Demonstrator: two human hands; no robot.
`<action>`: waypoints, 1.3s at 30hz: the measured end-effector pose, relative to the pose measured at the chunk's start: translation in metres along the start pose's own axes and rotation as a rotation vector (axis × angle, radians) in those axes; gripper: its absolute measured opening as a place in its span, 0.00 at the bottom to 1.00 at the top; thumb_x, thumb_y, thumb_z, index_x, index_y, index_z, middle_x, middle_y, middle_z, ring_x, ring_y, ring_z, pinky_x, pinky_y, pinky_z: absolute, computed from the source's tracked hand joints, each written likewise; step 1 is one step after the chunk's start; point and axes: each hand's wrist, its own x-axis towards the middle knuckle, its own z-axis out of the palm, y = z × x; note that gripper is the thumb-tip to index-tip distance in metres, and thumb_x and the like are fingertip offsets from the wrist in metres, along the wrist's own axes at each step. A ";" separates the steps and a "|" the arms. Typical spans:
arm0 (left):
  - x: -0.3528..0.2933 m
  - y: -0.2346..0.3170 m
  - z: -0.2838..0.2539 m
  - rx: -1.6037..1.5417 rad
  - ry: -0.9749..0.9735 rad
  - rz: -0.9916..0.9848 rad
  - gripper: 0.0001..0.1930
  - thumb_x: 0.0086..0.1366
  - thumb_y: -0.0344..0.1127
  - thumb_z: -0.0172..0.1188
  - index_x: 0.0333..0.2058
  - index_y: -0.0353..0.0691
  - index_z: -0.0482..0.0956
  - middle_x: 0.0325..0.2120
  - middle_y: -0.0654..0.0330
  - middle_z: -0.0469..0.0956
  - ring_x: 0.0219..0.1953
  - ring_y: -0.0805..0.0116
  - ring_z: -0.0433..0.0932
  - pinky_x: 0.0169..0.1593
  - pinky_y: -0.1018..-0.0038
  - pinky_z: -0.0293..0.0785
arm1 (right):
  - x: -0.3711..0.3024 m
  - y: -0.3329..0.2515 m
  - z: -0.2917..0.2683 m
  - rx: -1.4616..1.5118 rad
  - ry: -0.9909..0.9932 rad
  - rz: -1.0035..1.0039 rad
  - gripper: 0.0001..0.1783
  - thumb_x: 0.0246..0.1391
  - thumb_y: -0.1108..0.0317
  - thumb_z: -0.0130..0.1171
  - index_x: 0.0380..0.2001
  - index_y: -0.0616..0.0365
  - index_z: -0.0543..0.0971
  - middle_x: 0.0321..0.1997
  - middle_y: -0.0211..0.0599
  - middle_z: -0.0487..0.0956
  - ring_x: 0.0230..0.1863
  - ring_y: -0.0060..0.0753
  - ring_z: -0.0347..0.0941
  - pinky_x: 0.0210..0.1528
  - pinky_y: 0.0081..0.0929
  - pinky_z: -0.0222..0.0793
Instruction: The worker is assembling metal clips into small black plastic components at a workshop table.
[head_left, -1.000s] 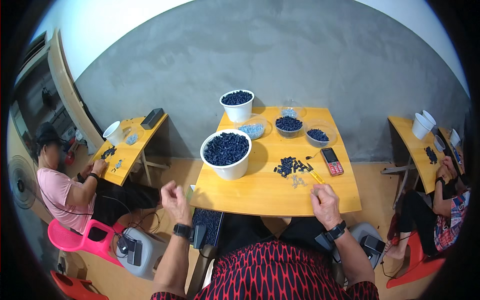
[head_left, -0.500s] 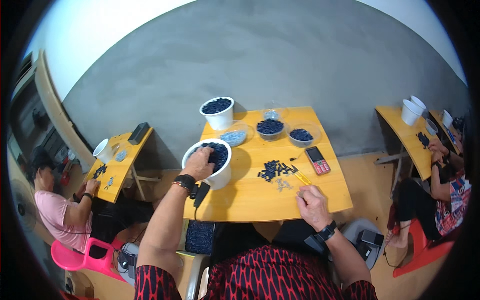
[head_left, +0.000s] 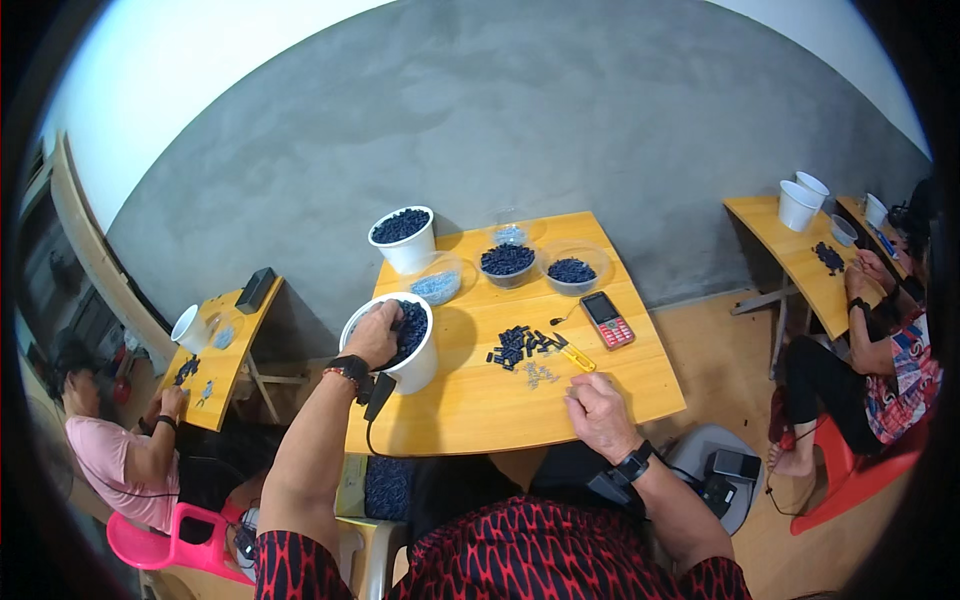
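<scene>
Near bucket (head_left: pixel 414 372) handy, likely for reach; left hand (head_left: pixel 370 338) in dark pieces (head_left: pixel 414 332), can't tell fingers' grip; right hand (head_left: pixel 602 412) clenched beside cutter (head_left: pixel 577 356)

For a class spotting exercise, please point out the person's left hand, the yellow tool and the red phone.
Left hand (head_left: pixel 372 336): head view, back of the hand.
Yellow tool (head_left: pixel 577 357): head view, its handle.
Red phone (head_left: pixel 607 320): head view, middle of its front.

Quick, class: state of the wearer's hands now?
Left hand: in the white bucket of black pieces; grip cannot be told.
Right hand: curled closed; whether it holds anything cannot be told.
</scene>
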 end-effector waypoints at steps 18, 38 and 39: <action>0.012 -0.026 -0.014 -1.476 0.150 -0.635 0.05 0.72 0.25 0.49 0.41 0.35 0.74 0.30 0.59 0.73 0.27 0.72 0.73 0.26 0.76 0.76 | 0.004 -0.004 0.002 -0.078 -0.045 0.006 0.02 0.48 0.79 0.63 0.28 0.65 0.80 0.38 0.50 0.80 0.42 0.52 0.78 0.44 0.40 0.76; 0.014 -0.008 -0.015 -1.657 0.239 -0.693 0.06 0.72 0.30 0.57 0.39 0.33 0.74 0.26 0.59 0.73 0.21 0.76 0.69 0.18 0.86 0.64 | 0.001 -0.001 0.001 -0.094 -0.067 -0.058 0.03 0.48 0.79 0.62 0.27 0.67 0.77 0.39 0.51 0.78 0.42 0.55 0.75 0.46 0.41 0.73; 0.014 -0.010 -0.016 -1.674 0.225 -0.694 0.06 0.72 0.31 0.55 0.40 0.33 0.74 0.26 0.59 0.73 0.21 0.76 0.69 0.18 0.86 0.63 | 0.000 -0.001 0.000 -0.101 -0.068 -0.049 0.03 0.48 0.79 0.62 0.27 0.67 0.77 0.39 0.51 0.78 0.42 0.55 0.75 0.46 0.41 0.73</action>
